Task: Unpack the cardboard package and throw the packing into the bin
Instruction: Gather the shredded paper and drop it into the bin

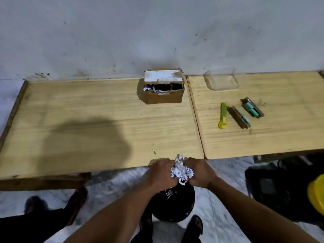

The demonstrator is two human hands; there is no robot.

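A brown cardboard box [164,87] stands open at the back of the wooden table [87,120], against the wall, with scraps of shredded white paper still inside at its left. My left hand [160,174] and my right hand [199,174] together clutch a wad of shredded white paper [181,171] just past the table's front edge. Directly below the wad sits a black bin [175,207] on the floor, with some shredded paper showing inside it.
A second wooden table [263,137] adjoins on the right, holding a clear plastic tray [221,80], a yellow utility knife [222,115] and two small packaged items [239,116] [252,109]. A black bag [273,188] and a yellow object [317,193] lie on the floor at right. My feet flank the bin.
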